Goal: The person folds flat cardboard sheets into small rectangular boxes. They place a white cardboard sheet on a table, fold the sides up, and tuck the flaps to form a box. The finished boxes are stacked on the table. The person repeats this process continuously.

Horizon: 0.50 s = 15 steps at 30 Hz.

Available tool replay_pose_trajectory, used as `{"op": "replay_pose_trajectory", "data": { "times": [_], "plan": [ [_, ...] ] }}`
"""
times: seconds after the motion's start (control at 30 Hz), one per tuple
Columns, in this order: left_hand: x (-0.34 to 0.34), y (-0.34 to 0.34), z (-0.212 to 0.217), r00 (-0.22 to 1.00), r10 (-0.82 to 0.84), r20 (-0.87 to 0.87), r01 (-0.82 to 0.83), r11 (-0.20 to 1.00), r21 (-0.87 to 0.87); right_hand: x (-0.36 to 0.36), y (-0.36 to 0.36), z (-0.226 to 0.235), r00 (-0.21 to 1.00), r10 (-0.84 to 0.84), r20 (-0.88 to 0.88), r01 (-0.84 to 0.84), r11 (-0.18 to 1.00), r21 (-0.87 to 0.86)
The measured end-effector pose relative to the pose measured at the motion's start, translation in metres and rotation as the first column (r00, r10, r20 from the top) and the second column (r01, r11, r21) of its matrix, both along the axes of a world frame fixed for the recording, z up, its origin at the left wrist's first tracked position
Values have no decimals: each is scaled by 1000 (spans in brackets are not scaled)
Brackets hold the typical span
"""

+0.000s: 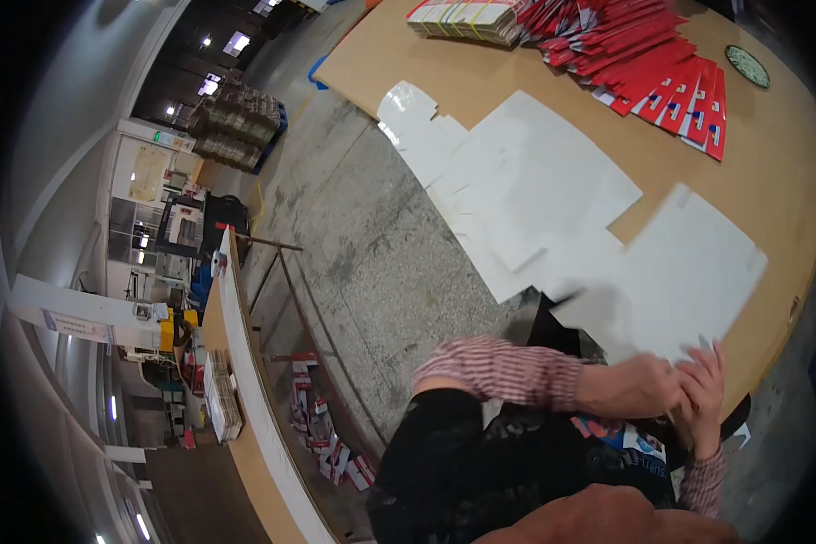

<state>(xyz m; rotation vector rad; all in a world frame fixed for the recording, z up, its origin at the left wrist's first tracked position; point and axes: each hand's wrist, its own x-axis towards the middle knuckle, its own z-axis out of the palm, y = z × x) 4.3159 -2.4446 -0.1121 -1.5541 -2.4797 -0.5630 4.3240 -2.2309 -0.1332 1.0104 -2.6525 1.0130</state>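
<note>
A large white cut-out cardboard sheet (535, 190), with tabs and slits along its edges, lies flat near the front edge of the table. At its near corner my two hands are close together and touching. My left hand (646, 385) is closed like a fist; whatever its fingers pinch is hidden. Beside it, my right hand (701, 392) has its fingers stretched out and apart over the sheet's near edge. Striped sleeves cover both forearms.
Many red and white folded cartons (653, 72) fan out across the far side of the brown table (771, 181). A strapped carton bundle (467, 20) and a small patterned dish (748, 66) sit there too. Left stands another long table (272, 453); small boxes (322, 426) lie beneath it.
</note>
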Motion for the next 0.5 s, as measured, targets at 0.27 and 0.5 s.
{"op": "replay_pose_trajectory", "data": {
  "times": [0.27, 0.5],
  "plan": [
    [-17, 38, -153, 984, -143, 104, 139, 989, 41, 153, 154, -73, 810, -584, -49, 565, 756, 329],
    [-35, 74, -154, 785, 39, 618, -368, 832, 415, 105, 181, -121, 446, -762, 469, 856, 516, 24]
  ]
}}
